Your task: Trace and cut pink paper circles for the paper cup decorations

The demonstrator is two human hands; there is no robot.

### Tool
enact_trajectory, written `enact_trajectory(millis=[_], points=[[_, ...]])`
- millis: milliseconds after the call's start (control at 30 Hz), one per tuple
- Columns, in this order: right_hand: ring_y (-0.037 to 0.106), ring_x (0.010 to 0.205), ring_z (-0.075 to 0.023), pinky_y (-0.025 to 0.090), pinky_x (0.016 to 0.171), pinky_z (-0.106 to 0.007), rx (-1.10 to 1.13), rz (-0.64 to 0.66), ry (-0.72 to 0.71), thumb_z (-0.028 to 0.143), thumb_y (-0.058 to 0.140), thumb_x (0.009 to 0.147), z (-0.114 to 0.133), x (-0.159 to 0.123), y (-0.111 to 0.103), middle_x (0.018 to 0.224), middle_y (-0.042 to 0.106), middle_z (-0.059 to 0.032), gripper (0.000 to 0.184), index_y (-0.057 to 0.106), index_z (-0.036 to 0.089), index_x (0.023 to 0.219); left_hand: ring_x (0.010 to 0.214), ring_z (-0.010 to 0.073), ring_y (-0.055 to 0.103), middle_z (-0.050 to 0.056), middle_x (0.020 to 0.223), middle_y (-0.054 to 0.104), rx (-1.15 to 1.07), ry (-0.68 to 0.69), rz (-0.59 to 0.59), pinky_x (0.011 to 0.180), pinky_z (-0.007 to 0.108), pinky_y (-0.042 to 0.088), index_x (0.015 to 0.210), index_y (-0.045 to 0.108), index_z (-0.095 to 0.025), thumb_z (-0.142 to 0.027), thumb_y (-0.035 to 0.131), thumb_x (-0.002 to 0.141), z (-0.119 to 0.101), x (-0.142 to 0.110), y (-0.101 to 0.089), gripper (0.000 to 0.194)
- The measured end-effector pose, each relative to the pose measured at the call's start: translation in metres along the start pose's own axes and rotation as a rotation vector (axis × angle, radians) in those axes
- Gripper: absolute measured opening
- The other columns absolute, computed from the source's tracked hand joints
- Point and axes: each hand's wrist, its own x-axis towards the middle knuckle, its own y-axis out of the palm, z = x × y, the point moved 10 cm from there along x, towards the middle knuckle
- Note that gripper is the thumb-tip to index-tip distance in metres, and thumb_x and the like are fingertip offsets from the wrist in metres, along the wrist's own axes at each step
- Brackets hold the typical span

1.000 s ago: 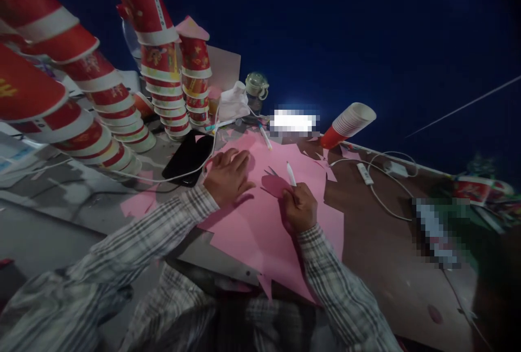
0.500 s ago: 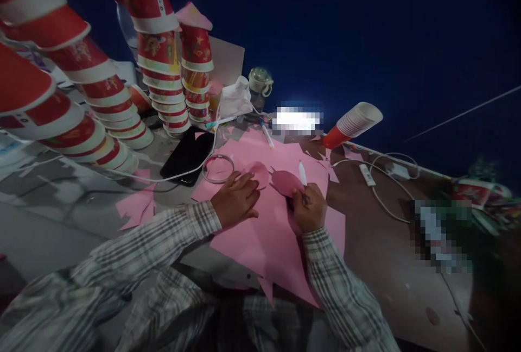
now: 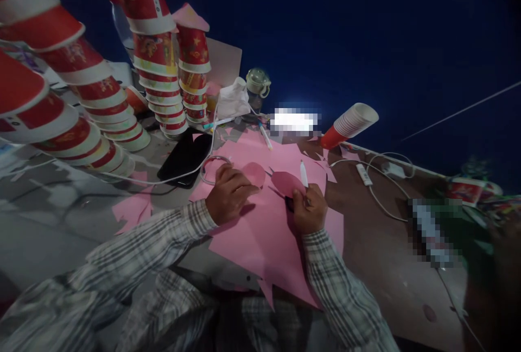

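Note:
A large pink paper sheet (image 3: pixel 268 238) lies on the table in front of me. My left hand (image 3: pixel 228 194) rests on it with fingers curled, its fingertips touching a cut pink paper circle (image 3: pixel 253 173), beside a round ring (image 3: pixel 209 164). My right hand (image 3: pixel 309 211) is closed on a white pen (image 3: pixel 303 174) and on a second pink cut-out (image 3: pixel 287 182), with small scissors partly showing just above that piece. Plaid sleeves cover both arms.
Tall stacks of red-and-white paper cups (image 3: pixel 158 69) stand at the left and back. A black phone (image 3: pixel 185 156) with a white cable lies beside the sheet. A tipped cup stack (image 3: pixel 350 124), a marker (image 3: pixel 265 136), a white cable with adapter (image 3: pixel 363 174) and pink scraps (image 3: pixel 132 208) surround it.
My left hand slid back off the ring and circle, then moved forward onto the circle's edge. My right hand shifted slightly right with the pen and cut-out.

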Motion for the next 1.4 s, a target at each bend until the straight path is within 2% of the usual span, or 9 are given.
enact_trajectory(millis=[133, 333, 567, 767, 867, 1000, 1100, 1200, 1400], points=[[0.049, 0.064, -0.0158, 0.039, 0.057, -0.031, 0.048, 0.014, -0.024, 0.020, 0.057, 0.090, 0.011, -0.001, 0.000, 0.072, 0.049, -0.0015, 0.018, 0.058, 0.020, 0.072, 0.082, 0.0202, 0.059, 0.004, 0.076, 0.069, 0.001, -0.081, 0.020, 0.089, 0.044, 0.039, 0.090, 0.072, -0.023, -0.027, 0.045, 0.098, 0.010, 0.002, -0.002, 0.029], [0.053, 0.066, -0.0169, 0.043, 0.057, -0.031, 0.079, -0.002, -0.037, 0.019, 0.057, 0.089, 0.020, -0.003, -0.002, 0.076, 0.053, -0.0038, 0.013, 0.066, 0.019, 0.080, 0.079, 0.0177, 0.063, 0.001, 0.077, 0.072, -0.064, -0.078, 0.027, 0.092, 0.043, 0.035, 0.095, 0.072, -0.024, -0.028, 0.050, 0.098, 0.003, 0.004, -0.001, 0.022], [0.053, 0.063, -0.0153, 0.042, 0.054, -0.030, 0.094, -0.003, -0.070, 0.020, 0.057, 0.089, 0.028, -0.005, -0.002, 0.075, 0.053, -0.0032, 0.013, 0.068, 0.019, 0.082, 0.075, 0.0190, 0.064, 0.002, 0.071, 0.069, -0.170, -0.077, 0.072, 0.098, 0.045, 0.035, 0.106, 0.069, -0.019, -0.049, 0.044, 0.099, 0.009, -0.002, 0.004, 0.039], [0.054, 0.064, -0.0156, 0.043, 0.053, -0.030, 0.147, 0.042, -0.095, 0.022, 0.059, 0.088, 0.035, -0.009, 0.003, 0.077, 0.056, -0.0045, 0.013, 0.070, 0.019, 0.085, 0.098, 0.0265, 0.063, 0.011, 0.103, 0.073, -0.144, -0.205, 0.051, 0.100, 0.047, 0.034, 0.121, 0.062, -0.018, -0.076, 0.039, 0.088, 0.018, -0.005, 0.012, 0.071], [0.054, 0.063, -0.0151, 0.044, 0.053, -0.030, 0.175, 0.084, -0.094, 0.023, 0.059, 0.088, 0.036, -0.010, 0.007, 0.078, 0.058, -0.0050, 0.013, 0.071, 0.020, 0.085, 0.099, 0.0264, 0.063, 0.011, 0.106, 0.072, -0.104, -0.234, 0.064, 0.101, 0.048, 0.034, 0.115, 0.067, -0.020, -0.070, 0.051, 0.087, 0.019, -0.005, 0.015, 0.060], [0.055, 0.064, -0.0156, 0.044, 0.053, -0.029, 0.180, 0.099, -0.107, 0.020, 0.058, 0.088, 0.039, -0.012, 0.009, 0.076, 0.058, -0.0045, 0.014, 0.071, 0.020, 0.083, 0.093, 0.0219, 0.063, 0.005, 0.095, 0.074, -0.093, -0.176, 0.107, 0.105, 0.049, 0.030, 0.091, 0.073, -0.024, -0.041, 0.055, 0.094, 0.011, -0.002, 0.017, 0.025], [0.054, 0.062, -0.0145, 0.043, 0.051, -0.028, 0.176, 0.111, -0.104, 0.019, 0.057, 0.088, 0.038, -0.013, 0.010, 0.076, 0.058, -0.0039, 0.014, 0.071, 0.020, 0.083, 0.090, 0.0205, 0.063, 0.003, 0.088, 0.074, -0.083, -0.126, 0.081, 0.104, 0.050, 0.030, 0.084, 0.072, -0.023, -0.028, 0.053, 0.095, 0.006, 0.002, 0.010, 0.023], [0.055, 0.063, -0.0143, 0.043, 0.052, -0.028, 0.176, 0.081, -0.104, 0.018, 0.059, 0.087, 0.035, -0.012, 0.008, 0.078, 0.058, -0.0043, 0.012, 0.070, 0.019, 0.084, 0.088, 0.0203, 0.063, 0.002, 0.085, 0.074, -0.053, -0.143, 0.014, 0.103, 0.050, 0.031, 0.080, 0.070, -0.023, -0.029, 0.054, 0.094, 0.010, 0.006, 0.000, 0.023], [0.056, 0.066, -0.0161, 0.046, 0.057, -0.032, 0.114, 0.042, -0.101, 0.017, 0.060, 0.086, 0.030, -0.008, 0.006, 0.078, 0.057, -0.0040, 0.011, 0.071, 0.019, 0.083, 0.088, 0.0204, 0.065, 0.002, 0.084, 0.072, 0.097, -0.327, -0.085, 0.107, 0.050, 0.028, 0.076, 0.064, -0.022, -0.035, 0.047, 0.095, 0.051, 0.008, -0.022, 0.028]])
